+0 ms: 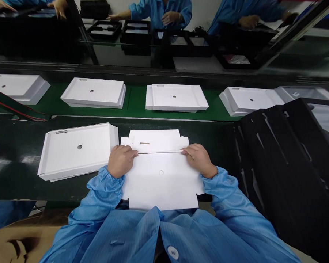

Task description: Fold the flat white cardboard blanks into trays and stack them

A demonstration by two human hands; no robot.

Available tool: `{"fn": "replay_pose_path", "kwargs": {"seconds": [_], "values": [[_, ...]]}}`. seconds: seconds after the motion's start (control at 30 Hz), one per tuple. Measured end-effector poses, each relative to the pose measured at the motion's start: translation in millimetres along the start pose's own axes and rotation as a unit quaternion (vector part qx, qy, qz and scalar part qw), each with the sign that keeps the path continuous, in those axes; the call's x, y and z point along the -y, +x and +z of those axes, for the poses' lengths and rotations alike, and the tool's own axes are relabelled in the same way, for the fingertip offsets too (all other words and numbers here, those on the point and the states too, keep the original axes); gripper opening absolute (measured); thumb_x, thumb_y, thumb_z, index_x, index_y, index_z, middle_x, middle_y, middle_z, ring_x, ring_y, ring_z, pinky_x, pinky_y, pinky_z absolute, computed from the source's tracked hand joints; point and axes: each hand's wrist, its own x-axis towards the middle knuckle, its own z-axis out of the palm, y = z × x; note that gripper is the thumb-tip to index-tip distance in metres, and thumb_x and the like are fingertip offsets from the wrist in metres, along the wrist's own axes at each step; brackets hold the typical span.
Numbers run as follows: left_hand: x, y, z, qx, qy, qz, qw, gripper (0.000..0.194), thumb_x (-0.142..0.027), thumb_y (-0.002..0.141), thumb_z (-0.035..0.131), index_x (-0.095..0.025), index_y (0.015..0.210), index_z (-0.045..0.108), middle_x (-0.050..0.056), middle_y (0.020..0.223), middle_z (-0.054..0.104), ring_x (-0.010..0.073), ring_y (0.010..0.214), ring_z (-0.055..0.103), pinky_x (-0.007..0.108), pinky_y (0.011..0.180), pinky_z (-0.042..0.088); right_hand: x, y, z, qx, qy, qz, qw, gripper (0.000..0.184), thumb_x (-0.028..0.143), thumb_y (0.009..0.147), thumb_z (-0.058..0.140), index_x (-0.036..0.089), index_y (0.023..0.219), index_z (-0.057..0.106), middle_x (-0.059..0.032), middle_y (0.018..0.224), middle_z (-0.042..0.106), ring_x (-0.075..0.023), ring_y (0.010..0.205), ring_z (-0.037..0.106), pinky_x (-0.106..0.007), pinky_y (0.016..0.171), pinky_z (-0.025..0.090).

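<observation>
A white die-cut cardboard sheet [161,186] lies in front of me, its near edge close to my body. Across its upper part runs a raised crease, with a slotted flap beyond it and a round cut mark below. My left hand [122,160] pinches the left end of this crease between thumb and fingers. At the right end, my right hand [199,159] grips the same crease with its fingers closed. Left of the sheet, beside my left hand, sits a stack of folded white trays [79,160], the top one with a round hole and a slot.
Several white tray stacks [175,96] stand along the green belt [135,96] beyond the bench. Black trays [285,157] are piled at the right. Past a dark rail, co-workers in blue sleeves [142,16] handle black trays. A dark strap [13,106] crosses at left.
</observation>
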Motion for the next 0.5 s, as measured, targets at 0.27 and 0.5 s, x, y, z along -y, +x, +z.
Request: {"fn": "replay_pose_path", "kwargs": {"seconds": [0.27,0.5], "values": [[-0.7,-0.1,0.7,0.003,-0.010,-0.004,1.000,0.025,-0.027,0.098,0.055,-0.023,0.096,0.079,0.007,0.088,0.073,0.0239,0.084,0.067,0.041,0.077,0.046,-9.7,-6.9,3.8,-0.060,0.063,0.022,0.996,0.033,0.038,0.100,0.053,0.022,0.123,0.070,-0.0121,0.113,0.069,-0.0271,0.106,0.063,-0.045,0.095,0.051],[2.2,1.2,7.2,-0.049,-0.027,0.000,0.998,0.026,-0.031,0.100,0.054,-0.020,0.101,0.078,0.009,0.093,0.073,0.0239,0.086,0.067,0.040,0.075,0.049,17.9,-32.6,-5.9,-0.012,-0.025,-0.001,1.000,0.040,0.045,0.099,0.055,0.022,0.129,0.067,-0.0170,0.139,0.057,-0.0350,0.129,0.053,-0.056,0.109,0.043]]}}
